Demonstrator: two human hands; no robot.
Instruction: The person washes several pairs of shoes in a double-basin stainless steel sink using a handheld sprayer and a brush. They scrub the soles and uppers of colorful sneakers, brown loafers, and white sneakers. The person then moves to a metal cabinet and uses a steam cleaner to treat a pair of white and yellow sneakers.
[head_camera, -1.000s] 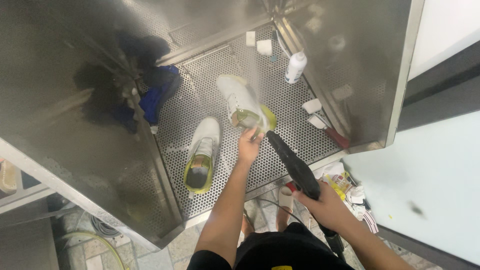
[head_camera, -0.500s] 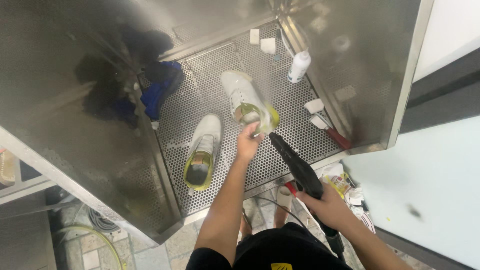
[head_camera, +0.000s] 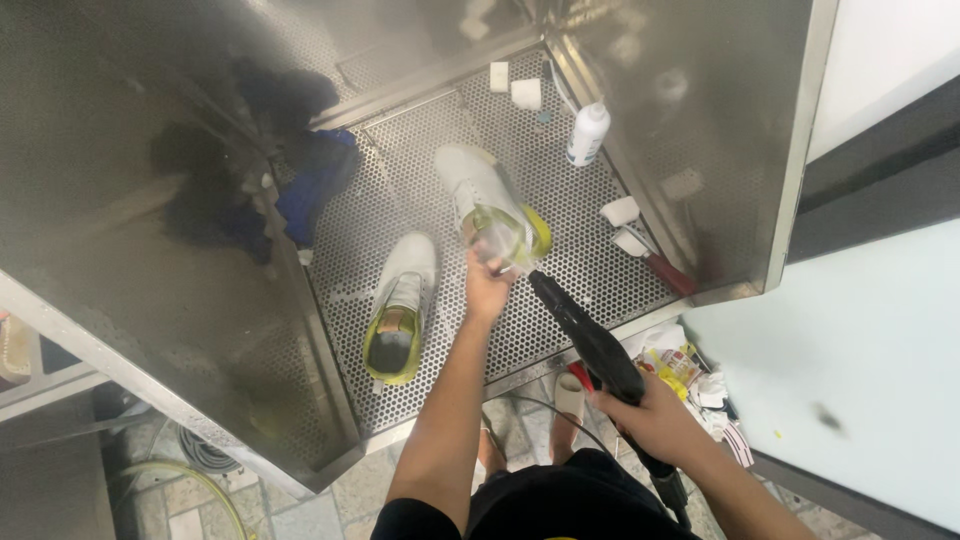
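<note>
My left hand (head_camera: 487, 288) grips the heel end of a white shoe with a yellow-green lining (head_camera: 488, 203), holding it over the perforated metal floor (head_camera: 590, 270) of a steel booth. My right hand (head_camera: 650, 412) is closed on the handle of a black spray gun (head_camera: 587, 335), whose nozzle points at the held shoe's heel. A second white shoe with the same yellow-green lining (head_camera: 402, 305) lies on the perforated floor to the left of my left hand, opening toward me.
Steel walls (head_camera: 700, 90) close the booth on left, back and right. A white bottle (head_camera: 587, 132), white blocks (head_camera: 620, 211), a red-handled brush (head_camera: 660, 262) and a blue cloth (head_camera: 315, 185) lie inside. Rags and packets (head_camera: 680, 365) sit outside at the right. A hose (head_camera: 190, 470) lies on the tiled floor.
The held shoe and my left hand have stayed nearly in place; the spray gun's nozzle has come slightly closer to the shoe's heel. The camera view shifted a little.
</note>
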